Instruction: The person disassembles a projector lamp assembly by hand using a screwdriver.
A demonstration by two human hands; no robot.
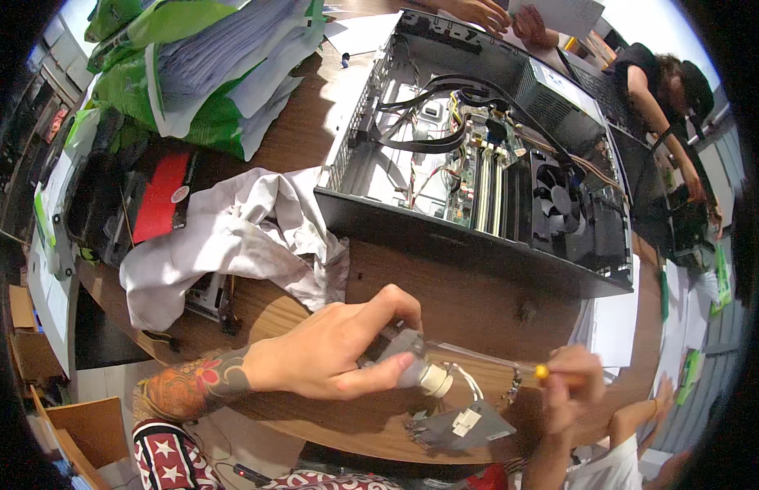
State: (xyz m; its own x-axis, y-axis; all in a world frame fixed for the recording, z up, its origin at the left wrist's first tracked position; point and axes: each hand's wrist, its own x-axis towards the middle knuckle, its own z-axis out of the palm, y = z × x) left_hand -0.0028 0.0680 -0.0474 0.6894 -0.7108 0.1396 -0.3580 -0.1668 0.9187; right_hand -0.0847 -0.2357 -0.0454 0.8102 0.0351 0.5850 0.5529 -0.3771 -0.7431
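Note:
My left hand (347,351), at the lower middle, is closed on a small grey component (401,351) with a pale cylindrical end (436,380); its exact kind is unclear. Two white wires run from it down to a dark metal plate (485,429) with a white connector (467,421) on it, low over the wooden table's front. At the lower right, my right hand (569,384) grips a screwdriver (544,371) with a yellow end on its handle, the thin shaft pointing left toward the component. The tip's exact contact is hard to make out.
An open computer case (428,188) spans the middle of the table (396,269). A crumpled white cloth (232,237), red box (159,196) and green-wrapped paper stacks (191,73) lie left. White sheets (608,327) lie right. Other people's hands (477,12) and a person (665,90) surround the table.

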